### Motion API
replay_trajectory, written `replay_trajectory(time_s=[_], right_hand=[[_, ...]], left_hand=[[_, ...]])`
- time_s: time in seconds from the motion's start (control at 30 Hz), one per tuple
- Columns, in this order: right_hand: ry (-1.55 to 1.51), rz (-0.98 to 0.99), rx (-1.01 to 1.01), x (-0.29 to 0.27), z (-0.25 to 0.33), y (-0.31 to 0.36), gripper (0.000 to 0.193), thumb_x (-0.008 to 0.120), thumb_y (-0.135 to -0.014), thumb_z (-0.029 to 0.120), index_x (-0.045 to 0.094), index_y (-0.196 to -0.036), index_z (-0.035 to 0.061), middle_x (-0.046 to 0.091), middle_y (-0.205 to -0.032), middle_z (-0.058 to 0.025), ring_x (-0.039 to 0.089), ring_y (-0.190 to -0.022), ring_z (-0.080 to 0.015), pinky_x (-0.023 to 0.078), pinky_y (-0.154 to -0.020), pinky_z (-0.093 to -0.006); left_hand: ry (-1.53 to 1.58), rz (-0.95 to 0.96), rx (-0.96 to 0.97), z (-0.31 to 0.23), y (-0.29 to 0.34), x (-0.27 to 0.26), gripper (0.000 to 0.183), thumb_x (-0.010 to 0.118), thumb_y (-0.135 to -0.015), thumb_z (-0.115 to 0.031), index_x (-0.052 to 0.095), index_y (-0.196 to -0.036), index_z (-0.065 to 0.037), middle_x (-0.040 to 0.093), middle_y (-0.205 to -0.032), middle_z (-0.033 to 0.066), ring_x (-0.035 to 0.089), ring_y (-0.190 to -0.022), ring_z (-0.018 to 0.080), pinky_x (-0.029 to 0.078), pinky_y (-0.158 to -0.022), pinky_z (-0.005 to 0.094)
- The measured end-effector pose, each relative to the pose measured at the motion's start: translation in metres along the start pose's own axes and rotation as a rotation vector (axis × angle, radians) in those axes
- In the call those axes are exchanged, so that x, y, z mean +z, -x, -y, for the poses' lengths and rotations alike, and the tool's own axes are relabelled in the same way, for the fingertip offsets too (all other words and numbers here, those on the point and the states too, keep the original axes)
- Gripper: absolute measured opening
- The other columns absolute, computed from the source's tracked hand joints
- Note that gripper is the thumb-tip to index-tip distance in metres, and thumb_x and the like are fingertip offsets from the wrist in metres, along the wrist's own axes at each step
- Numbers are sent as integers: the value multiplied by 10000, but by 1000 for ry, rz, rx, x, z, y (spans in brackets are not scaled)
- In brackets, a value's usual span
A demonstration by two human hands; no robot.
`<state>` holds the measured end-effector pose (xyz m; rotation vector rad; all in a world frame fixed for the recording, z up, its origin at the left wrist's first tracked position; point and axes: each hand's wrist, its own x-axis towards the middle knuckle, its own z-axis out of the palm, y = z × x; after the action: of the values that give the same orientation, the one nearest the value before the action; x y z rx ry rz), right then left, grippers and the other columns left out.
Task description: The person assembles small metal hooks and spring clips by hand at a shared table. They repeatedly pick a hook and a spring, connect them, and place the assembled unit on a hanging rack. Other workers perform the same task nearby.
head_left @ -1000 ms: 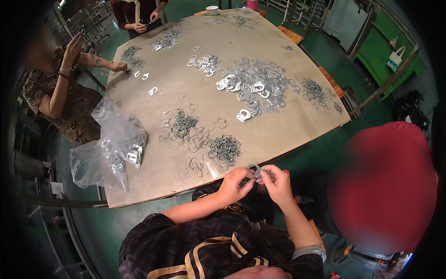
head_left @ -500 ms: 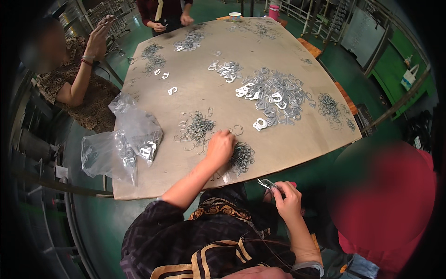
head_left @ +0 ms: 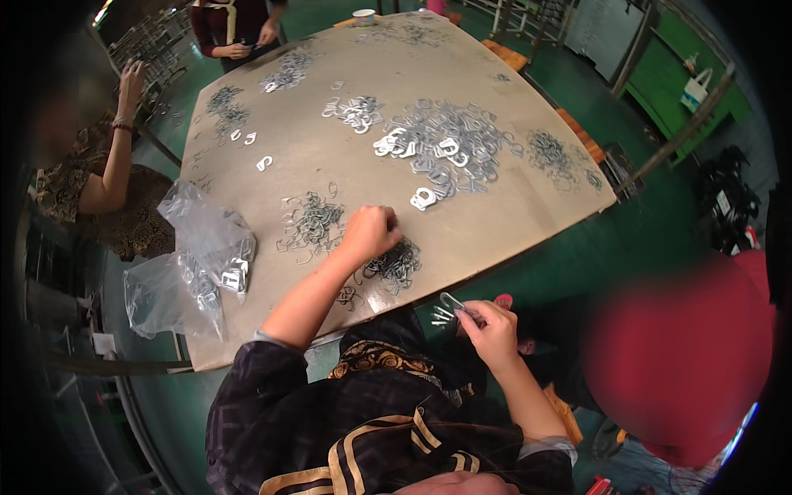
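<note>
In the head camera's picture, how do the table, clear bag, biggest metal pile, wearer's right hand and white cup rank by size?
Largest first:
Table
Clear bag, biggest metal pile: too alike to rank
Right hand
White cup

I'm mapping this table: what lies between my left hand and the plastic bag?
In the head view, a loose pile of thin metal clips lies between your left hand and the plastic bag.
</note>
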<state>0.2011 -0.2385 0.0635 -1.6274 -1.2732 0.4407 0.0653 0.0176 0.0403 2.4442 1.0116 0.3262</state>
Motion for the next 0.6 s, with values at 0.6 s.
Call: replay_trajectory(time_s=[0.6], right_hand=[[-31, -4, 45, 3, -4, 2, 96, 723, -770, 30, 678, -852, 11, 682, -763, -114, 654, -668, -273, 498, -597, -347]], left_hand=[[934, 13, 452, -70, 94, 38, 98, 701, -842, -67, 678, -928, -27, 545, -962, 72, 517, -929, 193, 412, -811, 310]])
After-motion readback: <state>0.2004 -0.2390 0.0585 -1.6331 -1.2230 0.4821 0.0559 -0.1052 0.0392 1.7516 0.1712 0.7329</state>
